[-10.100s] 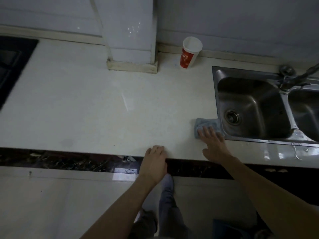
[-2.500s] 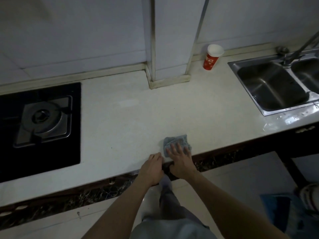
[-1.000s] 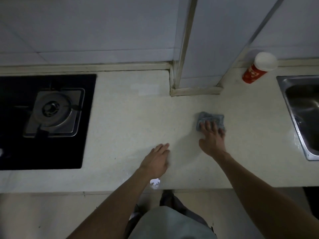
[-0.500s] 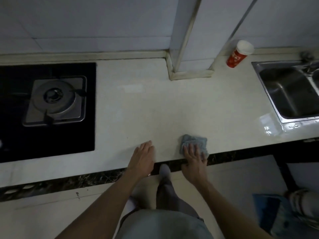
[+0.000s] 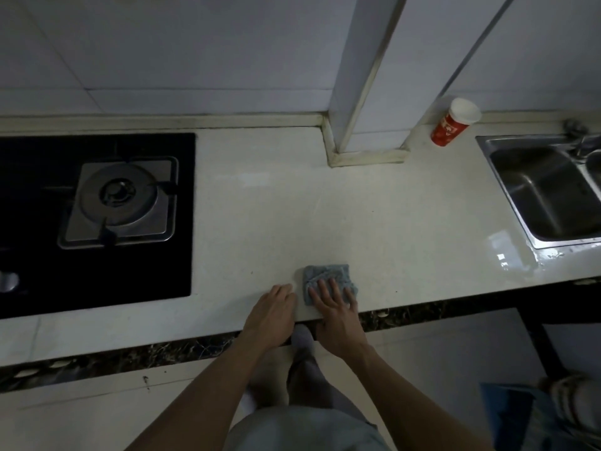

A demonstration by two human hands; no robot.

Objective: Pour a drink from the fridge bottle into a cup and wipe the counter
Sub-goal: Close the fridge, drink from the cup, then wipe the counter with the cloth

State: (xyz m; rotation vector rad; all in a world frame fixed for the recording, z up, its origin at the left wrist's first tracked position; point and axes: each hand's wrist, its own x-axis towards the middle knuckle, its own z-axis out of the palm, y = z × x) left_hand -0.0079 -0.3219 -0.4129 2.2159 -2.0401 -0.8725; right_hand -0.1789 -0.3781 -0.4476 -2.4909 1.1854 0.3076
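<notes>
At the front edge of the counter point(image 5: 374, 222), near its middle, the right hand point(image 5: 335, 309) lies flat, palm down, on a folded blue-grey cloth point(image 5: 327, 276). Fingers spread over the near half of the cloth, pressing it to the surface, not gripping it; the far half shows beyond the fingertips. Heel of this hand hangs past the counter edge.

Left hand point(image 5: 271, 312) sits just beside the cloth on its left, flat on the bare counter, fingers together and relaxed, holding nothing. Fingertips close to the cloth's left edge; touching or not, cannot tell.

Red paper cup point(image 5: 455, 126) with white rim stands upright at the back edge of the counter, against the wall, between a tiled pillar point(image 5: 364, 92) and the sink point(image 5: 507, 143). Contents of the cup cannot be seen. Cup is well apart from both hands.

Steel sink is set into the right end of the counter, tap point(image 5: 577, 136) at its back rim. Wet shine on the counter in front of the sink's near corner. Black gas hob point(image 5: 97, 255) fills the left end, one burner point(image 5: 118, 198) in view. No bottle in view.
</notes>
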